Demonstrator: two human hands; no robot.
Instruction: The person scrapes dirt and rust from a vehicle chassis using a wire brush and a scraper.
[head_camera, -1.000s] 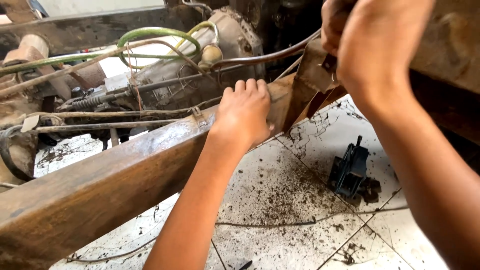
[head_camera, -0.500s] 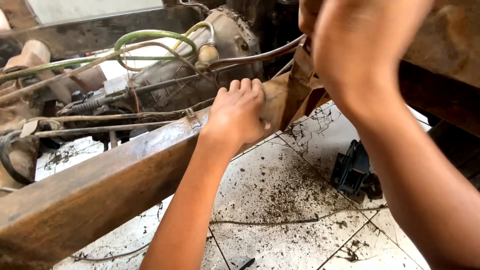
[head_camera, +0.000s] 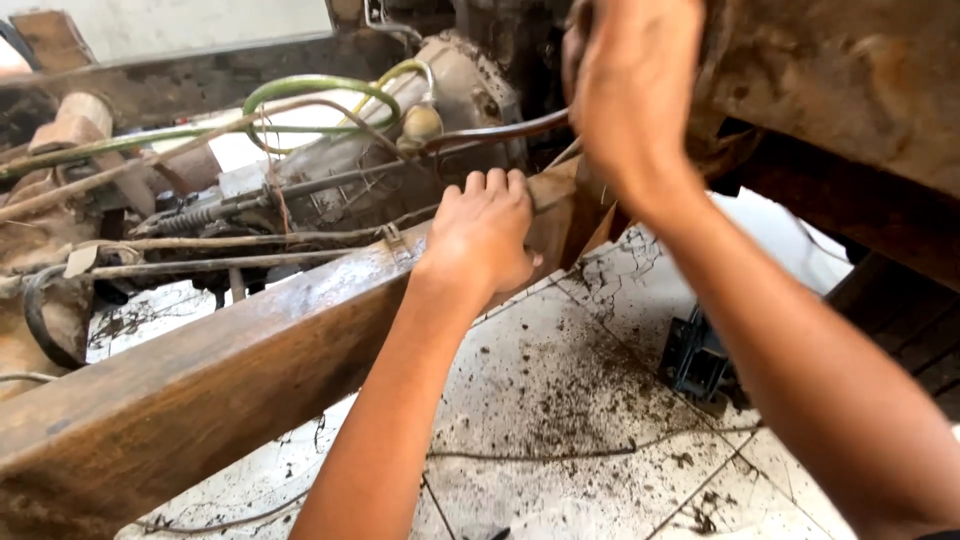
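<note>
Bracing on the rusty frame rail (head_camera: 230, 370), the left hand (head_camera: 483, 237) hooks its fingers (head_camera: 490, 185) over its top edge, steadying the body, while the right hand (head_camera: 632, 90) reaches behind the bracket (head_camera: 575, 215), grip hidden.

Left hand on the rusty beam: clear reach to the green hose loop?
Probably yes. The left hand rests on the rusty frame beam; the green hose loop lies beyond it, with only thin rods and wires between.

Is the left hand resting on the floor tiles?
No, the left hand grips the top edge of the rusty brown beam, well above the dirty white floor tiles.
</note>
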